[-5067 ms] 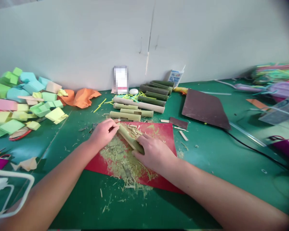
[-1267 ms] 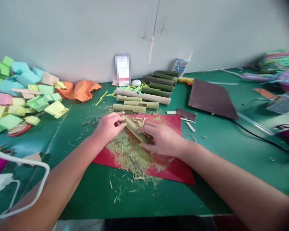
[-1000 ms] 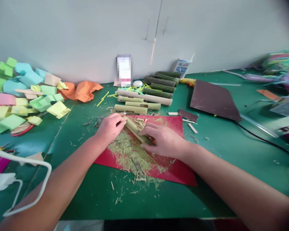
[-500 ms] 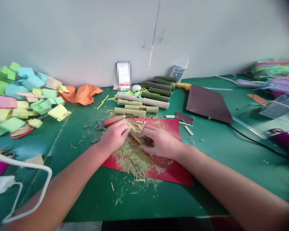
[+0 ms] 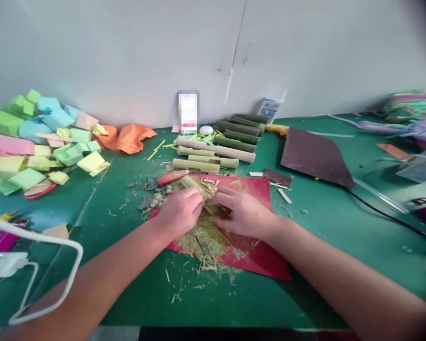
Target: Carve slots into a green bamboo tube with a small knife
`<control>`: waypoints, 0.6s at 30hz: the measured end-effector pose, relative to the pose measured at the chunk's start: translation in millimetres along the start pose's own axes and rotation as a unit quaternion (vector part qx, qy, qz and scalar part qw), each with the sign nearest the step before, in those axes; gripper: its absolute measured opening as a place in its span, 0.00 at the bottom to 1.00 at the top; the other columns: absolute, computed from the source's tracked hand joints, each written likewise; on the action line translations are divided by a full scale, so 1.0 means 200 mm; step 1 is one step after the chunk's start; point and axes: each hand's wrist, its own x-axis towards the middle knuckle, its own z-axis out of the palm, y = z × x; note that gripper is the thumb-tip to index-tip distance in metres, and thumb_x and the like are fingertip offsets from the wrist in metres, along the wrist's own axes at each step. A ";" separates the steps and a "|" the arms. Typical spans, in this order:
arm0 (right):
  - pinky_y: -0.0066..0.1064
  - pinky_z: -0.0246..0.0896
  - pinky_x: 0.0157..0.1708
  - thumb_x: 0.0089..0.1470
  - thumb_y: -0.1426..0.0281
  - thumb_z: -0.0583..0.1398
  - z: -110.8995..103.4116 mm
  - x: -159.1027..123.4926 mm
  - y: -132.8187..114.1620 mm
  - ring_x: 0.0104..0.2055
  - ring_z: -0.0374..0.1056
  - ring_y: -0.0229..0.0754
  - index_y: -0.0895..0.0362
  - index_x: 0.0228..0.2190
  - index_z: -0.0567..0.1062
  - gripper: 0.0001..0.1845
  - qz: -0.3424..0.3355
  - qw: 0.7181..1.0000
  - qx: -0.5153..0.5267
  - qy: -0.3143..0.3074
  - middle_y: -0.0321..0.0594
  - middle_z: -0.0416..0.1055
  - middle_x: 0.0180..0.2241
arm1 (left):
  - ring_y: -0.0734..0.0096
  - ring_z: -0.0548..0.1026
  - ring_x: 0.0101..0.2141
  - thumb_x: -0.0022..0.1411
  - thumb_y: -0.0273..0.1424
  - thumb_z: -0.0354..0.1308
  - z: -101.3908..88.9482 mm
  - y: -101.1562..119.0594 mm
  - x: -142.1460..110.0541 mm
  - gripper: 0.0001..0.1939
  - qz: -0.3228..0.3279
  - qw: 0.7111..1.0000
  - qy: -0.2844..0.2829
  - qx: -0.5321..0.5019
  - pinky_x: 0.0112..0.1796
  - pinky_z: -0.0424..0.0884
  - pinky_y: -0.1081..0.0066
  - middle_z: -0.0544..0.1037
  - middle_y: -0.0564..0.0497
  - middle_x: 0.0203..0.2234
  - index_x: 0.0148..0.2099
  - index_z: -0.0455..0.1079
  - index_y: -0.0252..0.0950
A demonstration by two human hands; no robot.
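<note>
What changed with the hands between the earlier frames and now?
The left hand has moved down the bamboo piece, toward the right hand, leaving the red handle beyond it uncovered. The right hand still holds the bamboo's near end; the tubes behind lie as before.

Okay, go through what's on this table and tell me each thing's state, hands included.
Tube, held at a slant
Right hand, gripping the tube
Left hand, fingers curled, grip hidden
Red handle, lying down
Red mat, strewn with shavings
Orange sheet, crumpled
Phone, propped upright
Other tubes, lying side by side
</note>
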 end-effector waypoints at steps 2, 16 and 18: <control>0.28 0.52 0.28 0.48 0.69 0.59 0.00 0.00 0.00 0.31 0.60 0.37 0.56 0.38 0.69 0.13 0.006 1.000 -0.006 0.005 0.39 0.65 0.33 | 0.70 0.69 0.30 0.63 0.26 0.50 0.00 -0.01 0.00 0.09 -0.020 0.999 0.027 0.009 0.34 0.68 0.68 0.70 0.48 0.27 0.30 0.67 0.33; 0.28 0.51 0.28 0.48 0.70 0.59 0.01 0.00 -0.02 0.29 0.59 0.36 0.56 0.32 0.66 0.07 0.007 1.000 -0.007 0.012 0.37 0.65 0.30 | 0.72 0.69 0.29 0.62 0.27 0.51 0.00 -0.03 0.01 0.08 0.005 1.000 -0.004 -0.016 0.32 0.67 0.70 0.70 0.49 0.26 0.30 0.67 0.33; 0.28 0.51 0.28 0.49 0.69 0.59 0.01 0.00 -0.02 0.29 0.58 0.36 0.56 0.29 0.65 0.06 0.007 1.000 -0.017 0.022 0.37 0.64 0.29 | 0.71 0.69 0.30 0.62 0.26 0.51 0.00 -0.02 0.01 0.09 -0.017 0.999 0.039 -0.004 0.33 0.67 0.68 0.70 0.49 0.26 0.28 0.67 0.33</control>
